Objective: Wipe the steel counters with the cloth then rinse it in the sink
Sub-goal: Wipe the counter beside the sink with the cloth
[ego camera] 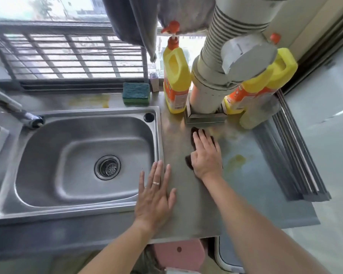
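**Op:** Notes, head cam. Cloth (194,133) is dark, small, lying flat on the steel counter (186,194) right of the sink (77,161). R hand (206,155) is pressed on top of it, palm down, fingers spread. Not a pinch, more a flat press. Only the cloth's edges show around the hand.

**Obs:** L hand?

**Op:** L hand (155,196) is open and empty, flat on the counter at the sink's right rim. Ring on one finger. Looks like bracing.

**Obs:** How does the cloth handle?

**Op:** My guess: light, soft, limp, prob. damp, so it'll bunch if pushed from one edge. I'd keep the palm centred and steer w/ the fingertips. For the rinse, gather it into a fist, no special grip pt.

**Obs:** Surface?

**Op:** Brushed steel, smooth, likely slick when wet. Yellowish stain (236,160) just right of the R hand, not yet wiped. A fainter yellow patch (89,100) behind the sink, near the sponge (136,92).

**Obs:** Room to work?

**Op:** Tight at the back. Ribbed duct pipe (212,86) stands in a steel base just beyond the cloth, yellow detergent bottles (175,80) either side of it. Rolled rack (297,151) along the right edge. Open lane runs toward me. Sink basin is empty, faucet (18,111) at its left; can't tell if water's on.
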### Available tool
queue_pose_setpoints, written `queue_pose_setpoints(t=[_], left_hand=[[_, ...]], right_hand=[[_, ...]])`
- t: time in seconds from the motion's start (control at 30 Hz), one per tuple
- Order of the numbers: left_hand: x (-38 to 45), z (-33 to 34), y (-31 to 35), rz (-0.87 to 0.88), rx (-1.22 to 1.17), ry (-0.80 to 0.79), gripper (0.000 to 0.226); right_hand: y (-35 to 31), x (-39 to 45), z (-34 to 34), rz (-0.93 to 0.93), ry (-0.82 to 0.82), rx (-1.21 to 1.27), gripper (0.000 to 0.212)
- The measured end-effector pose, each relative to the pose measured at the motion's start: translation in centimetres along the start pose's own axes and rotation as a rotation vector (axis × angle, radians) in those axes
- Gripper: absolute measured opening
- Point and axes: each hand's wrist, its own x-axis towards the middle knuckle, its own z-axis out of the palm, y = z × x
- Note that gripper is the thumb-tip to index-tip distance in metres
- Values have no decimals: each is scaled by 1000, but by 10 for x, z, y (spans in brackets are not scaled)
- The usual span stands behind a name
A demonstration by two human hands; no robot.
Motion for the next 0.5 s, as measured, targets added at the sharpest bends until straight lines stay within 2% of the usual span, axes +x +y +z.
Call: queue_pose_setpoints(t=[0.17,0.3,0.4,0.5], left_hand=[[-1,-1,1,15,18,-15,74],[-1,-2,0,29,43,-6,70],[8,-7,4,101,48,-4,70],[30,-13,19,139,13,-20,70]], right_hand=[[20,-15,-7,84,36,50,53],[82,-65,-38,237,74,16,48],[125,-96,-67,350,124,9,50],[126,-114,-85,376,177,35,47]])
